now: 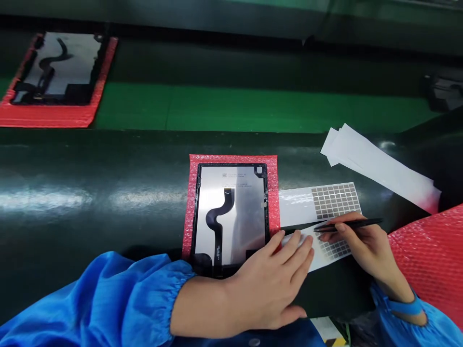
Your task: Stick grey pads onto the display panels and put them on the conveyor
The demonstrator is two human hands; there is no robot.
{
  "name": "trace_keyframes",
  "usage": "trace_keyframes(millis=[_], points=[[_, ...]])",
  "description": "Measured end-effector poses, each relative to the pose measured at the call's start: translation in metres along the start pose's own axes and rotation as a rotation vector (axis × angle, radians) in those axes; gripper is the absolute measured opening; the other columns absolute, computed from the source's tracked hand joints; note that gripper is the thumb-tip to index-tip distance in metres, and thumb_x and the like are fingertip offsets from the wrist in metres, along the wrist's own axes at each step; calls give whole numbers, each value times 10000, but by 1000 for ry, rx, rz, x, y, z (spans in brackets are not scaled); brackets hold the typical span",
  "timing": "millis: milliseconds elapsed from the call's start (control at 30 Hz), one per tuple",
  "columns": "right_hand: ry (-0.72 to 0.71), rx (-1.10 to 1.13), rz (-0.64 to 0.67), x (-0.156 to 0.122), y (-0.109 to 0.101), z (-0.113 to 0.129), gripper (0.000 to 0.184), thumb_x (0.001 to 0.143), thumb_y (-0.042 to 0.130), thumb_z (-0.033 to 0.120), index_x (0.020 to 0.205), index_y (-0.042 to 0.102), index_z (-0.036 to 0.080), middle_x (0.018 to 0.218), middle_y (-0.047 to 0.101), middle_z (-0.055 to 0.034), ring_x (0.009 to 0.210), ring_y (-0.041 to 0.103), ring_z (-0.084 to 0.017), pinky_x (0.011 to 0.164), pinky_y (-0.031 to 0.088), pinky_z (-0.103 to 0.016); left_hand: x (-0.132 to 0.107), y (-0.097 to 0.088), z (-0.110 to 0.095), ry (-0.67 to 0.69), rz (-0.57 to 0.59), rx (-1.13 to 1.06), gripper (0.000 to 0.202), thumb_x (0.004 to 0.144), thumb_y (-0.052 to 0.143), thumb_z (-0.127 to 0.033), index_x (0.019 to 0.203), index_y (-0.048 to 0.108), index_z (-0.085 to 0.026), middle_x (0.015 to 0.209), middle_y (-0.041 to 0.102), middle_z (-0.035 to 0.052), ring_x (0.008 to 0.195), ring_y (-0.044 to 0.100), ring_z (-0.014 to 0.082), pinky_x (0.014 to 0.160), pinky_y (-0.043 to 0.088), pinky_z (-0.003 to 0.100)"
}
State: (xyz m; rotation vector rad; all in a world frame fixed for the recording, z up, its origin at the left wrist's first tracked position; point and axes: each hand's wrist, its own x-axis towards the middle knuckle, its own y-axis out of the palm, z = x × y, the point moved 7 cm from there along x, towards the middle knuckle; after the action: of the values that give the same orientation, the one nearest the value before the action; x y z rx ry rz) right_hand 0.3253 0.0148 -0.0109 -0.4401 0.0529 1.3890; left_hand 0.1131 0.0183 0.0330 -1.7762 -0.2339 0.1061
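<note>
A tablet screen panel (231, 212) with a black flex cable lies face down on a red bubble-wrap sheet (231, 160) on the dark bench. To its right lies a white sticker sheet (333, 200) with a grid of small grey squares. My left hand (269, 284) rests flat, fingers stretched out, over the panel's lower right corner and the sheet's left end. My right hand (365, 243) pinches black tweezers (347, 225), tips pointing left over the sticker sheet.
Strips of white backing paper (376, 164) lie at the right. More red bubble wrap (430, 255) sits at the right edge. Another panel on red wrap (58, 77) lies on the green conveyor belt (253, 106) at the far left.
</note>
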Motion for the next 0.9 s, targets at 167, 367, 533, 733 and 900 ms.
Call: trace_keyframes(millis=[167, 367, 533, 733, 900], points=[[-30, 4, 6, 2, 4, 5, 282, 953, 775, 511, 946, 782, 229, 744, 811, -50, 637, 791, -224, 622, 690, -312, 4, 8, -5, -25, 49, 62, 784, 973, 520, -704, 1420, 637, -70, 1582, 518, 199, 1440, 451, 371, 1154, 383, 493], [-29, -18, 5, 2, 4, 5, 285, 948, 776, 518, 945, 782, 233, 750, 808, -55, 636, 786, -235, 613, 685, -331, 4, 5, -5, -42, 51, 62, 773, 962, 528, -707, 1406, 648, -86, 1584, 522, 185, 1455, 436, 370, 1156, 383, 493], [-30, -7, 1, 2, 5, 6, 290, 950, 770, 527, 943, 784, 238, 740, 804, -50, 637, 786, -237, 594, 679, -331, 3, 8, -7, -39, 60, 55, 783, 953, 548, -698, 1423, 631, -78, 1602, 496, 197, 1479, 413, 380, 1176, 367, 509], [-34, -28, 2, 2, 5, 2, 295, 960, 762, 517, 933, 780, 225, 732, 805, -51, 635, 790, -236, 589, 678, -323, 2, 12, -8, -43, 63, 67, 815, 946, 553, -705, 1456, 606, -71, 1612, 485, 197, 1485, 409, 382, 1198, 356, 515], [-7, -44, -6, 3, 5, 2, 306, 965, 753, 521, 905, 786, 223, 740, 807, -54, 623, 788, -234, 590, 682, -319, 1, 13, -8, -39, 55, 59, 824, 939, 571, -713, 1460, 607, -76, 1619, 482, 191, 1491, 409, 381, 1211, 348, 517]])
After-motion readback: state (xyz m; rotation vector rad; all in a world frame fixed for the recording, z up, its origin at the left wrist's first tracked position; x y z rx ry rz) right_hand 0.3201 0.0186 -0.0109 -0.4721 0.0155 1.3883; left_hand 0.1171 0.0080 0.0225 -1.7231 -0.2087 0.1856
